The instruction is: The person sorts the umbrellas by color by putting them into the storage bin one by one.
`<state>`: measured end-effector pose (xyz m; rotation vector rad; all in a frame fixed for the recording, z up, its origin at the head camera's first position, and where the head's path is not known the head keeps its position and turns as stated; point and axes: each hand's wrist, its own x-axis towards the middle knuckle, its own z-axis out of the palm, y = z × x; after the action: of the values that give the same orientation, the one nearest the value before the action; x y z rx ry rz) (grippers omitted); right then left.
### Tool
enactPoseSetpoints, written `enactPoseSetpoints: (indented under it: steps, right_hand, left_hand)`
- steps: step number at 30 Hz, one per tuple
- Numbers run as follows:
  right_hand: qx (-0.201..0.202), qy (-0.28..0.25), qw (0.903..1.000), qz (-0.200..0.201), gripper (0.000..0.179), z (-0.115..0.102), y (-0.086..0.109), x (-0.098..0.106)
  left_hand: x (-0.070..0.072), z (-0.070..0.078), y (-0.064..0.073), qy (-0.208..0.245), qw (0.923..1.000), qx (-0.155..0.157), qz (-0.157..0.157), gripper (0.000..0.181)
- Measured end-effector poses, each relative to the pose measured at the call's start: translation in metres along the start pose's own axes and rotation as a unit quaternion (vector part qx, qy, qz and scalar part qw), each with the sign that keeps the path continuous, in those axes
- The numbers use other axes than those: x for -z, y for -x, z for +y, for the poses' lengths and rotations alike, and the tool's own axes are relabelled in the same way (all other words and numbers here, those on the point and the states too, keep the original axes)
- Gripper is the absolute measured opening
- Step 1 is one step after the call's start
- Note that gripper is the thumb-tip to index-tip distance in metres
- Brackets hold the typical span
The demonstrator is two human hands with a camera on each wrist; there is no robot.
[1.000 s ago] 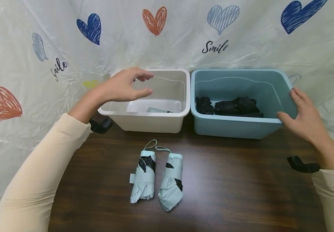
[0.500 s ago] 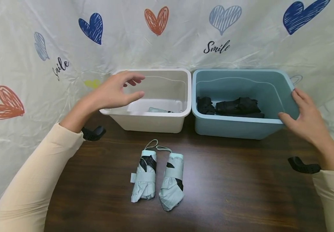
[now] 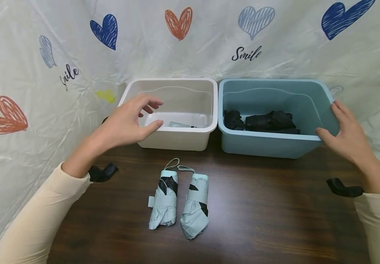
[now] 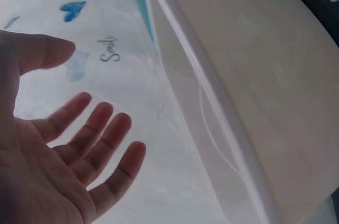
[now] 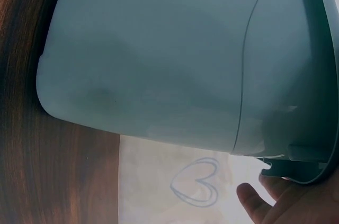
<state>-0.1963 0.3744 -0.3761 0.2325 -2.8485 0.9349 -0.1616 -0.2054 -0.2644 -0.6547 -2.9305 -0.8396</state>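
Observation:
My left hand (image 3: 124, 121), its fingers loosely bent and nothing between them, hovers over the left front part of the white bin (image 3: 176, 139) and hides its corner. In the left wrist view the palm and spread fingers (image 4: 108, 139) show beside that bin's rim. My right hand (image 3: 350, 135) holds the right front corner of the blue bin (image 3: 259, 145), thumb over the rim and fingers along the outside. Two folded pale-green umbrellas, a left one (image 3: 163, 201) and a right one (image 3: 196, 209), lie side by side on the table, wrist loops pointing to the bins.
Inside the blue bin lie folded black umbrellas (image 3: 270, 120). A light-green item (image 3: 180, 125) sits at the bottom of the white bin, partly hidden by its front wall. Both bins stand side by side at the back of the dark wooden table (image 3: 259, 205), against a heart-printed sheet (image 3: 203, 44).
My left hand has moved back from over the white bin, down and to the left in the head view. The right hand stays on the blue bin's corner; the umbrellas have not moved.

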Motion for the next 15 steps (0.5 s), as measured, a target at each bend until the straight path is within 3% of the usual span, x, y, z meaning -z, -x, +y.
enactPoseSetpoints:
  steps: [8, 15]
  right_hand:
    - [-0.002, -0.005, 1.0, 0.0, 0.084, 0.002, 0.003, 0.001]
    - [0.003, -0.004, 1.0, -0.005, 0.084, 0.0, 0.002, 0.002]
  left_hand:
    - [-0.023, -0.001, 0.032, 0.004, 0.9997, 0.016, 0.018, 0.04]
    - [-0.049, -0.005, 0.065, 0.011, 0.9979, 0.058, 0.028, 0.046]
